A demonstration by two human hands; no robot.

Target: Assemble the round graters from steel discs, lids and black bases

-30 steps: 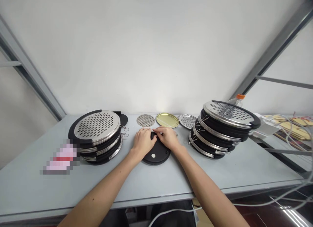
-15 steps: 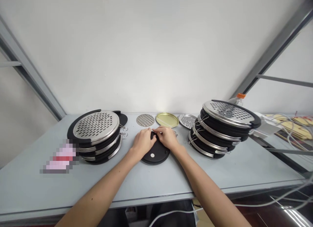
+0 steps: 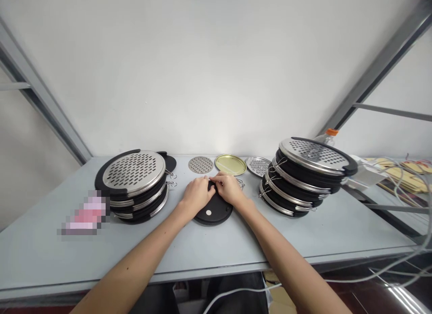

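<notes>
A round black disc-shaped case (image 3: 213,211) with a small white dot lies on the table in front of me. My left hand (image 3: 197,193) grips its far left edge with curled fingers, thumb on the top face. Opposite it, my right hand (image 3: 229,187) pinches the far right edge. The two hands nearly meet at the fingertips, and what lies under them is hidden. A wire clasp (image 3: 240,183) sticks out just right of my right hand.
Stacks of black-rimmed perforated metal discs stand left (image 3: 135,174) and right (image 3: 312,156). Along the wall lie a perforated plate (image 3: 200,165), a gold lid (image 3: 231,165) and a silver grater disc (image 3: 258,166). An orange-capped bottle (image 3: 328,137) and white cables (image 3: 398,170) are at right.
Both hands keep their grip at the far edge of the black case. The view has shifted slightly, and more of the wire clasp shows beside my right hand.
</notes>
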